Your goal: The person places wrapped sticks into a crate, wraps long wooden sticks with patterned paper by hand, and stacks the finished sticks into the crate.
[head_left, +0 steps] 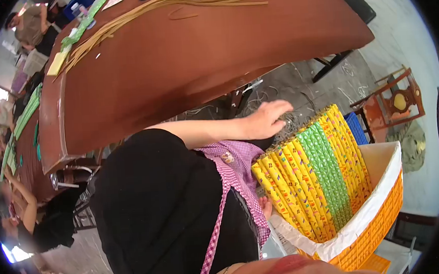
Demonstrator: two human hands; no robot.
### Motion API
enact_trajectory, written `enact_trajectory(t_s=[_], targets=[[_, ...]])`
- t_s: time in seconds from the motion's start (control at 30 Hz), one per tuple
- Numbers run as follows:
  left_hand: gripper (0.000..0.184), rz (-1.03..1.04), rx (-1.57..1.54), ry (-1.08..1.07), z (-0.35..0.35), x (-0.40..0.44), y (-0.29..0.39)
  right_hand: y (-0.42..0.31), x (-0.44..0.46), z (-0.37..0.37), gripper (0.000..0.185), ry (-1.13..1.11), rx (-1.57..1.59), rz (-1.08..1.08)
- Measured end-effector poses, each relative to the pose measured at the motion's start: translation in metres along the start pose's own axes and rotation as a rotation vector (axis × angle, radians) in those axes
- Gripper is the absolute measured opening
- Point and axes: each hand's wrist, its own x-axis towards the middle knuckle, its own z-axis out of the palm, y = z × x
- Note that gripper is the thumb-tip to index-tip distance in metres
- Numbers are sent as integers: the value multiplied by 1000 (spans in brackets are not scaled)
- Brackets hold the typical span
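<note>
My left hand (268, 119) reaches across in front of my body, fingers stretched out and apart, holding nothing. It hovers near the upper ends of long, narrow wrapped rolls, yellow with a small print (295, 185) and green (325, 173). They lie side by side, packed in an orange woven-pattern basket (371, 228) with a white liner (389, 164). Of my right hand (266, 207), only a few fingertips show, between my purple checked apron (241, 161) and the rolls. Whether it grips anything is hidden.
A large brown-covered table (200, 63) carries long tan strips (136, 16) and a bottle (78, 12). A blue crate (354, 127) and wooden chair (396, 101) stand beyond the basket. Scraps litter the floor (296, 84). Other people (26, 219) are at the left.
</note>
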Motion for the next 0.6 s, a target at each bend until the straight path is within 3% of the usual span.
enact_trajectory(t_s=[0.17, 0.37, 0.57, 0.6], targets=[[35, 37, 372, 113, -100, -9, 43, 14, 19, -24, 41, -51, 12, 163], [29, -70, 943, 284, -180, -69, 39, -2, 5, 12, 33, -48, -49, 60], [33, -269, 1121, 115, -199, -113, 24, -20, -3, 37, 28, -8, -51, 65], [35, -206, 1184, 91, -198, -113, 21, -21, 0, 32, 43, -90, -89, 90]])
